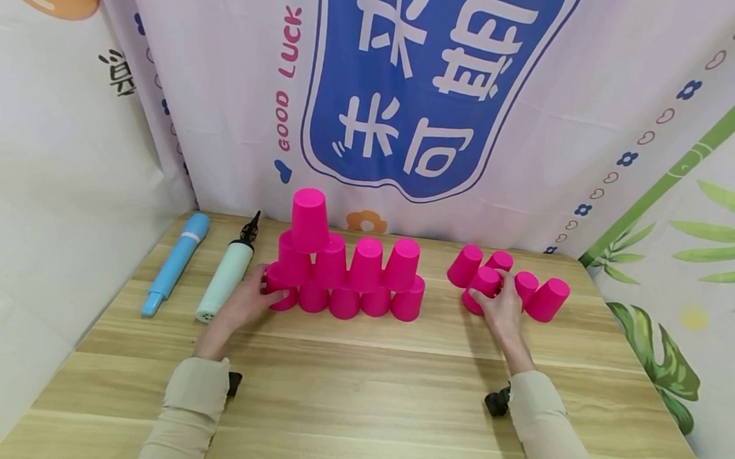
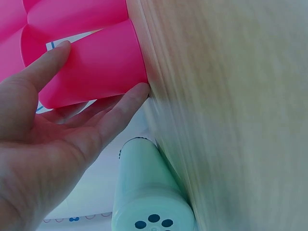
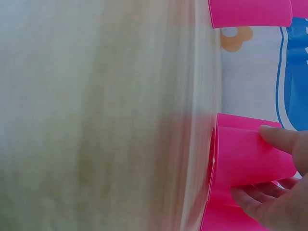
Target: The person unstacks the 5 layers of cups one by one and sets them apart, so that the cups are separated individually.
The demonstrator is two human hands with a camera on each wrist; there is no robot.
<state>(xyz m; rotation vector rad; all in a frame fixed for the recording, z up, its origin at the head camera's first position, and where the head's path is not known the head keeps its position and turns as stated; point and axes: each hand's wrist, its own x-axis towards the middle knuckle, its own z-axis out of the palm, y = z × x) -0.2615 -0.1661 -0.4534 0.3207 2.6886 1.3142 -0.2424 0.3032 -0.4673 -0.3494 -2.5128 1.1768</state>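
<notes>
Bright pink cups stand upside down in a stack: a bottom row of several, a second row of several above it, and a single top cup [image 1: 309, 220] at the left end. With thumb and fingers on opposite sides, my left hand [image 1: 251, 298] holds the leftmost bottom cup [image 2: 98, 65]. To the right of the stack, my right hand [image 1: 499, 306] grips a pink cup [image 3: 250, 154] between thumb and fingers. That cup is at the front of a loose group of several more upside-down cups [image 1: 549, 299].
A mint-green hand pump [image 1: 228, 277] with a black nozzle lies just left of my left hand. Farther left lies a blue pump-like tube [image 1: 176, 263]. Everything is on a wooden table [image 1: 357, 397], with a printed curtain [image 1: 223, 108] behind its back edge.
</notes>
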